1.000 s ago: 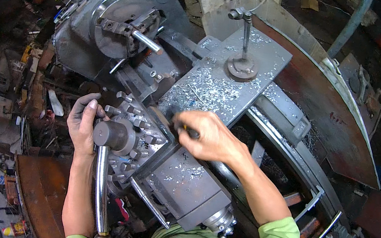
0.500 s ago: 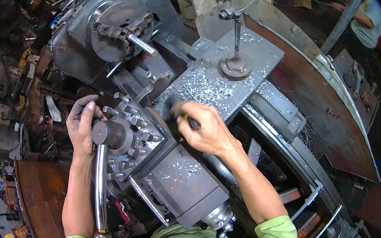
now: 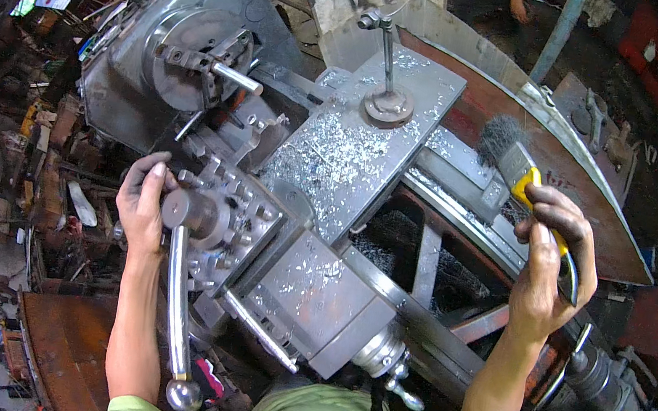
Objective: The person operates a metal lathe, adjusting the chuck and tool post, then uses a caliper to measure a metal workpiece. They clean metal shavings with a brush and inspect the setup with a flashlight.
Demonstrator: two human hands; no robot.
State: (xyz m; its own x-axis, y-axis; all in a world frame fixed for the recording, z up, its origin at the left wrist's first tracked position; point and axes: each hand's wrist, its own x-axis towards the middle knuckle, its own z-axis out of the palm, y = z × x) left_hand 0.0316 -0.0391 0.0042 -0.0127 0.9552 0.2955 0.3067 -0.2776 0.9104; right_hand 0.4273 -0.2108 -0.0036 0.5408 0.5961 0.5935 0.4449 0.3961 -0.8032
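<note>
My right hand [image 3: 550,264] is raised at the right, closed around the yellow-and-black handle of a paintbrush [image 3: 514,159]. The brush has a metal band and dark, splayed bristles pointing up and away from me. Close by the lathe's tool post [image 3: 245,223], my left hand [image 3: 144,203] has its fingers bent toward the thumb. What they grip, if anything, is hidden. Beside that hand are the tool post's round hub [image 3: 182,209] and its long steel lever [image 3: 177,302] with a ball end. Bright metal chips [image 3: 328,154] cover much of the flat grey plate [image 3: 441,82].
A three-jaw chuck [image 3: 198,58] at the far left holds a bright round bar [image 3: 237,78]. An upright rod on a round base [image 3: 387,108] stands on the plate. Behind runs a curved reddish panel [image 3: 591,215]. Small crank handle [image 3: 405,394] near my body.
My right hand has swung the paintbrush from the chip-covered plate's near corner up to the right. The left hand stays by the tool post. The view has shifted slightly.
</note>
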